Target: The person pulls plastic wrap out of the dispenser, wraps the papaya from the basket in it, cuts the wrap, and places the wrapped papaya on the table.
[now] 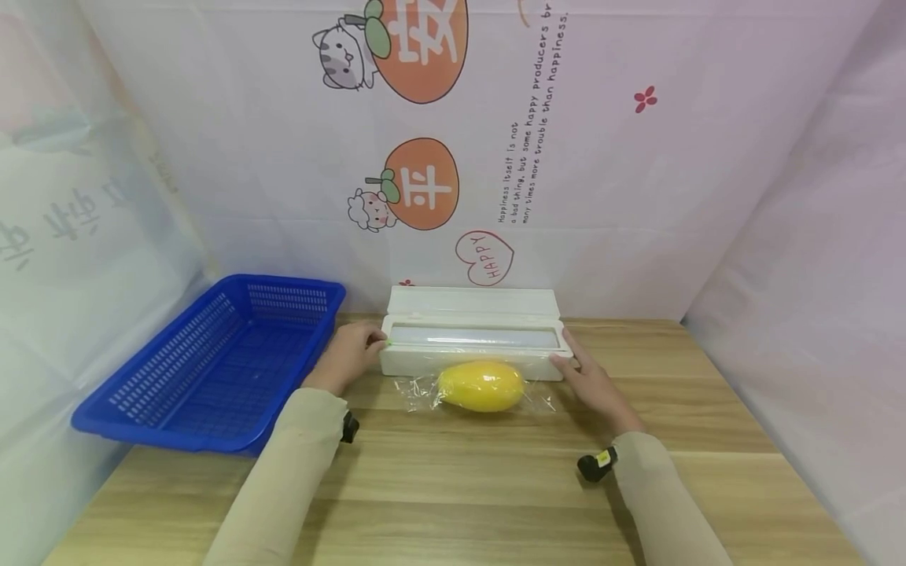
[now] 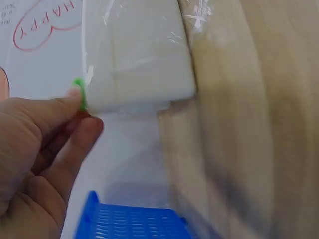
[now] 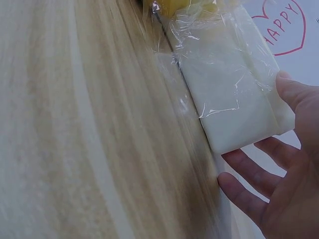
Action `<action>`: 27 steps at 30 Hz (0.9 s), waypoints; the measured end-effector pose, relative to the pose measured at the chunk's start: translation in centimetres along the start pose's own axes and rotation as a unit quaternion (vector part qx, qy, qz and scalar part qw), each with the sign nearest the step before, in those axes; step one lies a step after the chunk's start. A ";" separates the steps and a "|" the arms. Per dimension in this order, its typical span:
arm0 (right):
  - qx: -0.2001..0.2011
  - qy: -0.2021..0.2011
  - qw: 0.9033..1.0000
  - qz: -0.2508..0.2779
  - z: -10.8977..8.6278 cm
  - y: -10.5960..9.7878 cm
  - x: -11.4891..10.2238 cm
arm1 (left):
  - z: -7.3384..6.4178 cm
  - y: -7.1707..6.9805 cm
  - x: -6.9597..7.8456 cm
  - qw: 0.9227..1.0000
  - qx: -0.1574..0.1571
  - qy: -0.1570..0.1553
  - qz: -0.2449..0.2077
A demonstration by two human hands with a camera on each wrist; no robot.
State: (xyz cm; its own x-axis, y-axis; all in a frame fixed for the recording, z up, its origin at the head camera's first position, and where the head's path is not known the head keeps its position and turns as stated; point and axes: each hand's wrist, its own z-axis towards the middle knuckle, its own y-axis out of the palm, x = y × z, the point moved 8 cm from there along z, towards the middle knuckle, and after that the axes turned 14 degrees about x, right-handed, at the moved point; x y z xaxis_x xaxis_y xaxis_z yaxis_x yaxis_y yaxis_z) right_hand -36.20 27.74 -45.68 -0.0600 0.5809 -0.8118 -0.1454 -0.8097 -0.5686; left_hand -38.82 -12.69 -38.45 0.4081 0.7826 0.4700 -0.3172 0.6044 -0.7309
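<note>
A white cling film dispenser (image 1: 410,363) lies lengthwise near the back wall, its lid (image 1: 472,301) raised and a film roll (image 1: 474,338) inside. Clear film stretches down its front and wraps a yellow, mango-like fruit (image 1: 484,387) lying right before it. At the dispenser's left end, my left hand (image 1: 347,358) pinches a small green slider (image 2: 79,92) between thumb and fingers. My right hand (image 1: 591,385) grips the other end, thumb (image 3: 291,92) on the upper edge and fingers around the end face. Loose film fans out on both sides of the fruit.
To the left stands a blue slatted basket (image 1: 244,346), close beside my left forearm. A printed white cloth (image 1: 602,181) hangs behind the wooden table (image 1: 460,487) and along both sides.
</note>
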 end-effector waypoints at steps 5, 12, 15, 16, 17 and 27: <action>0.001 -0.002 1.000 0.001 0.0 0.0 0.0 | -0.2 0.1 -0.6 1.000 0.007 -0.004 -0.003; -0.005 0.002 1.000 0.023 0.0 0.0 0.2 | -0.2 0.3 -1.0 1.000 0.005 -0.023 0.001; -0.012 0.007 0.999 0.036 0.1 0.2 0.1 | -0.2 0.3 -0.9 1.000 0.012 -0.019 0.002; -0.014 0.009 0.999 0.039 0.0 0.2 0.1 | -0.3 0.3 -0.8 1.000 0.013 -0.018 0.002; -0.016 0.009 0.999 0.042 0.0 0.2 0.0 | -0.3 0.2 -0.7 1.000 0.015 -0.018 0.002; -0.060 0.005 0.988 0.144 -0.2 0.3 -1.0 | -0.9 0.0 -0.8 0.999 0.009 -0.034 -0.012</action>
State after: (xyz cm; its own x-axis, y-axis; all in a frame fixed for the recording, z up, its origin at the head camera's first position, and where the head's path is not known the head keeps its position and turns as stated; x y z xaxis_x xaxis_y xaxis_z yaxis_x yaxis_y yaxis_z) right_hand -36.01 26.90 -45.01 -0.0721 0.3248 -0.9430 -0.0048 -0.9456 -0.3253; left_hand -38.37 -13.45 -39.26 0.3573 0.7754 0.5208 -0.3236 0.6258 -0.7097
